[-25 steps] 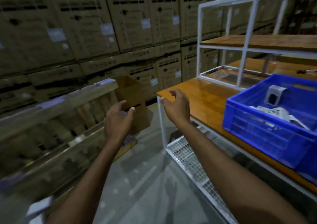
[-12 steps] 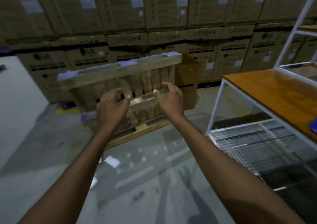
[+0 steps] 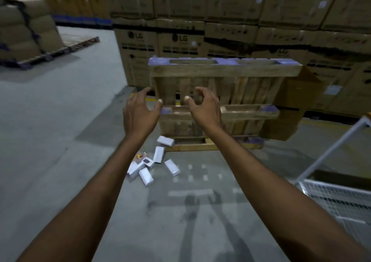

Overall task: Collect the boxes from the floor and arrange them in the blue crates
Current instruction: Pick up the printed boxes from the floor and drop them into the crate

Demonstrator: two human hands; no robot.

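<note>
Several small white boxes (image 3: 152, 166) lie scattered on the grey floor in front of an upright wooden pallet. My left hand (image 3: 140, 115) and my right hand (image 3: 203, 109) are both stretched out ahead at chest height, well above the boxes. Their fingers are loosely curled and hold nothing. No blue crate is in view.
The wooden pallet (image 3: 220, 101) leans against a wall of stacked cardboard cartons (image 3: 180, 39). A brown carton (image 3: 295, 109) stands at its right end. The white rack's leg and wire mesh shelf (image 3: 339, 199) are at the lower right. Wrapped goods on a pallet (image 3: 26, 32) stand far left.
The view has swung left and down, away from the table and blue crate, which have left the frame. The pile of white boxes on the floor has come into view. Both hands stay empty.
</note>
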